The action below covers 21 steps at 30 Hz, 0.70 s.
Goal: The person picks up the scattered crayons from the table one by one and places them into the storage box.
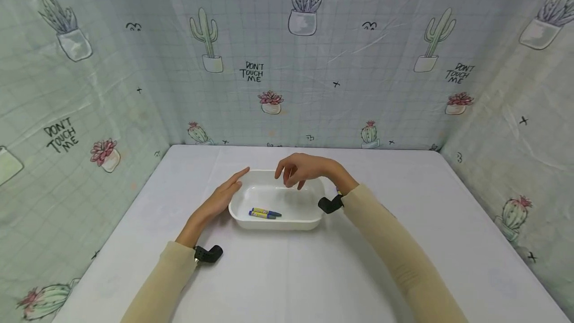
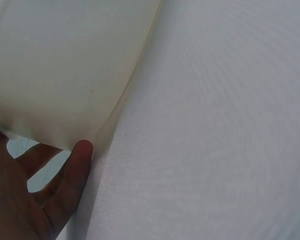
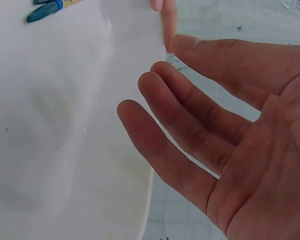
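Observation:
A white rectangular tray (image 1: 287, 224) with rounded corners stands on the table. Inside it, near the front wall and left of the middle, lie two short crayons (image 1: 263, 215) with yellow and blue wrappers and dark blue ends. My left hand (image 1: 220, 198) rests against the tray's left side, its index finger stretched along the rim; the left wrist view has the thumb tip (image 2: 83, 146) at the tray wall. Over the tray's back right part hovers my right hand (image 1: 307, 167), fingers loosely bent. Nothing sits between its thumb and fingers in the right wrist view.
A white cloth covers the table (image 1: 264, 278). Cactus-printed sheets (image 1: 305, 74) hang close behind the table and along both sides. Each wrist carries a black camera (image 1: 330, 204). A small yellow and purple patch (image 1: 339, 191) shows beside the right wrist, mostly hidden by it.

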Motion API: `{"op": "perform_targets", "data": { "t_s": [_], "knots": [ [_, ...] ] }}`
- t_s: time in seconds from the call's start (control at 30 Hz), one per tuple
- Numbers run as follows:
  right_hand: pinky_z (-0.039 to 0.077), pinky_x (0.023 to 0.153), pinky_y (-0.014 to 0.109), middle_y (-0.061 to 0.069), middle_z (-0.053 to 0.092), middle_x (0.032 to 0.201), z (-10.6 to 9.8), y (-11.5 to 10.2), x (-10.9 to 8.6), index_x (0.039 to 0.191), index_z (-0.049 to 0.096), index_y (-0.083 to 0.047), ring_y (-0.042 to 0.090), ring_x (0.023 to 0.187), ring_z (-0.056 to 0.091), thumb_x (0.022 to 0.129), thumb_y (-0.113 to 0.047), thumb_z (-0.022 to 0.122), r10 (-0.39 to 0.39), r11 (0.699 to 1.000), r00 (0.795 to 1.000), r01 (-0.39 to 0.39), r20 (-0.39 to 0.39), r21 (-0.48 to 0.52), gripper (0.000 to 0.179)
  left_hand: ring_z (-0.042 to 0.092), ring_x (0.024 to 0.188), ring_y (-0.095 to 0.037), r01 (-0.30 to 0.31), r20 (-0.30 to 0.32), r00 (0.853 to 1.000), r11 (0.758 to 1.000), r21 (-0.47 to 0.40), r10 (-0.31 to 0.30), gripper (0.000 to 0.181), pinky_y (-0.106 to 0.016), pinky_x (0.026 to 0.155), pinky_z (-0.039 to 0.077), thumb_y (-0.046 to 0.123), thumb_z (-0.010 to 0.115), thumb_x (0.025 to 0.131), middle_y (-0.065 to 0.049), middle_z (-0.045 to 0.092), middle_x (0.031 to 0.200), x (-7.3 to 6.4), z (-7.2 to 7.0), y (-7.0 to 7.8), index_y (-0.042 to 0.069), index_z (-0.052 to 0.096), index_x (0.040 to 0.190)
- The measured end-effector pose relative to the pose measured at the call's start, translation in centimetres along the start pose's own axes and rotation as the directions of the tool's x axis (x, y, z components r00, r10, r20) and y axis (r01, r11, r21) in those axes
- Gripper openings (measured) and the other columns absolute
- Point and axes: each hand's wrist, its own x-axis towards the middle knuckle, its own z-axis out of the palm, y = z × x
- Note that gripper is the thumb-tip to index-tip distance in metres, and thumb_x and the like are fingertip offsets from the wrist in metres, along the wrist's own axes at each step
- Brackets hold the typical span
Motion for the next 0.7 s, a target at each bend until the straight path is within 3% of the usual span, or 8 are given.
{"op": "perform_targets", "data": {
  "t_s": [0.13,0.37,0.47,0.7],
  "knots": [
    [0.065,0.079,0.039,0.009,0.069,0.106,-0.5,0.7,-1.7,0.123,0.068,-0.013,0.034,0.102,0.069,0.096,-0.009,0.069,0.006,1.000,0.997,-0.006,-0.077,-0.001,0.028,0.018,0.161,-0.037,-0.010,-0.008,1.000,1.000,0.004,0.011,0.051,-0.065,0.128,0.012,0.031,0.031,0.114,-0.008,0.024,0.173,0.1,0.0,-0.2,0.032,0.027,0.165],
    [0.063,0.085,0.053,0.013,0.069,0.109,-1.3,1.9,-5.2,0.127,0.067,-0.010,0.029,0.095,0.069,0.096,-0.011,0.069,0.028,0.999,0.981,-0.023,-0.194,0.030,0.031,0.019,0.160,-0.037,-0.032,-0.004,0.999,0.999,0.012,0.032,0.051,-0.066,0.127,0.013,0.028,0.031,0.114,-0.009,0.023,0.173,0.4,0.0,0.3,0.030,0.026,0.165],
    [0.064,0.084,0.050,0.013,0.070,0.109,-1.5,2.9,-6.5,0.128,0.066,-0.010,0.027,0.093,0.069,0.097,-0.012,0.070,0.030,0.999,0.971,-0.022,-0.239,0.034,0.031,0.020,0.160,-0.037,-0.038,-0.004,0.999,0.999,0.016,0.038,0.051,-0.065,0.128,0.014,0.030,0.030,0.114,-0.009,0.024,0.173,0.6,0.0,0.5,0.029,0.026,0.165],
    [0.063,0.081,0.052,0.017,0.070,0.110,-1.0,5.7,-9.4,0.129,0.064,-0.004,0.037,0.095,0.070,0.097,-0.010,0.069,0.032,0.998,0.939,-0.010,-0.343,0.063,0.033,0.017,0.161,-0.038,-0.015,-0.009,1.000,1.000,0.025,0.015,0.052,-0.064,0.128,0.012,0.030,0.030,0.114,-0.009,0.021,0.174,0.5,0.1,-0.2,0.028,0.025,0.166]
  ]
}}
